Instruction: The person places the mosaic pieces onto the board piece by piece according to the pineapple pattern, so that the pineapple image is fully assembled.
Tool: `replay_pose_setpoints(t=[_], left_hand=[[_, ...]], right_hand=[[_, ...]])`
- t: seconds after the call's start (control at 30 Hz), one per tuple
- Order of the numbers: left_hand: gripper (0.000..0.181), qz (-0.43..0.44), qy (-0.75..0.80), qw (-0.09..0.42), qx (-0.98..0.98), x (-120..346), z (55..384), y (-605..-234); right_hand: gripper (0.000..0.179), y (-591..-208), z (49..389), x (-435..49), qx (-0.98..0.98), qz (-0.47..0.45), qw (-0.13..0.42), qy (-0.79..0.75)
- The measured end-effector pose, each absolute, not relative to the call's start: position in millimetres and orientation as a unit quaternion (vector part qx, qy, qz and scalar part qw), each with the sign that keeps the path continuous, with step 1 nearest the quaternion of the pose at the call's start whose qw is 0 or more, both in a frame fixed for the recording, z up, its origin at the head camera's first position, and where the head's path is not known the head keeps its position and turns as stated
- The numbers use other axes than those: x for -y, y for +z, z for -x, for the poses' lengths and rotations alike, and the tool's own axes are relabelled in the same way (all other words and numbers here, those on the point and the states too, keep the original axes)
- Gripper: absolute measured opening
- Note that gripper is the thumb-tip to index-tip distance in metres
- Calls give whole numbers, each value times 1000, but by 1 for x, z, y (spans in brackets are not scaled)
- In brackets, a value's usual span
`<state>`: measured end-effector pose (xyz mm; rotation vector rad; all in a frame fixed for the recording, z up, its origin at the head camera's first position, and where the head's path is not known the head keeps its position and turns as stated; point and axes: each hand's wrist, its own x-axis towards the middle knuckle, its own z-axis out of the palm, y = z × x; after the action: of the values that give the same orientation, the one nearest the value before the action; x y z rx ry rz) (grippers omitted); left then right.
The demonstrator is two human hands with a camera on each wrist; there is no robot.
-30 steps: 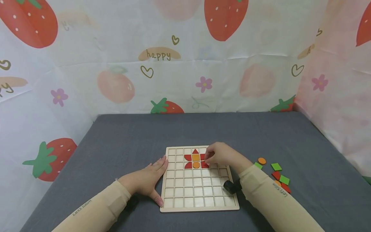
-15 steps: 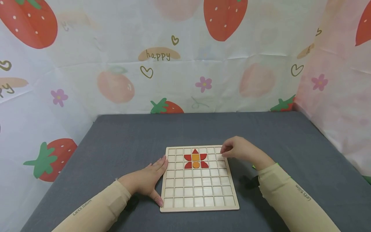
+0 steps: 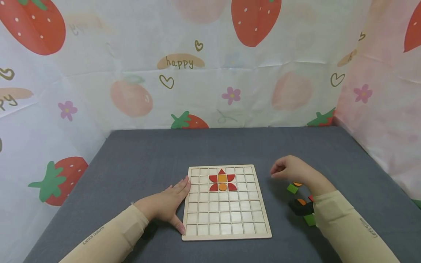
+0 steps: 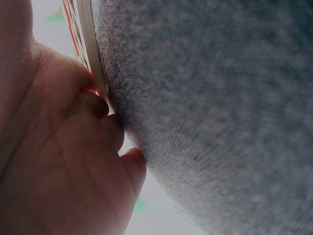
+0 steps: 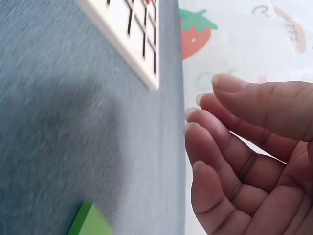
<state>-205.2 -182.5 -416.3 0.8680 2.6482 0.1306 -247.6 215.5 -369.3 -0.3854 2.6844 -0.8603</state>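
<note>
My left hand (image 3: 164, 204) lies with straight, spread fingers and thumb against the left edge of a wooden grid board (image 3: 227, 239). In the left wrist view, its fingertips touch the board's side. Set in the upper cells are a red triangle (image 3: 222, 171), an orange square (image 3: 222, 178), an orange disc (image 3: 222, 187) and several red petal-shaped pieces (image 3: 213, 187). Right of the board, my right hand (image 3: 292, 173) hovers above the cloth, fingers loosely bent. The right wrist view shows nothing held between thumb and fingers. A green square tile (image 3: 292, 188) is nearest below it.
Other loose pieces lie partly hidden under the right forearm: an orange disc (image 3: 297, 184), a red piece (image 3: 311, 198) and another green tile (image 3: 310, 220). A black wrist camera (image 3: 300, 207) hangs beneath that wrist. Grey cloth (image 3: 158, 149) covers the table, with a strawberry-print curtain (image 3: 197, 91) behind.
My right hand has left the red pieces on the board and moved right, past the board's edge, uncovering the whole pattern. The left hand stays in place.
</note>
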Motion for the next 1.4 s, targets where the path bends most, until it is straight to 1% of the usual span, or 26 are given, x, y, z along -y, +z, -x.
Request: replay_pose_setpoints(t=[0.37, 0.6, 1.03, 1.2, 1.4], left_hand=[[142, -303, 48, 177, -935, 184, 205, -417], [143, -305, 45, 173, -935, 184, 205, -419], [142, -304, 47, 174, -935, 184, 205, -418], [142, -303, 46, 174, -936, 183, 205, -417], [142, -302, 48, 179, -935, 183, 205, -416]], right_hand=[[10, -382, 243, -241, -940, 99, 153, -290], [8, -389, 242, -253, -936, 95, 160, -298], [11, -394, 239, -260, -931, 71, 198, -299], [14, -394, 236, -259, -929, 86, 203, -298], [15, -393, 233, -254, -931, 110, 192, -291]])
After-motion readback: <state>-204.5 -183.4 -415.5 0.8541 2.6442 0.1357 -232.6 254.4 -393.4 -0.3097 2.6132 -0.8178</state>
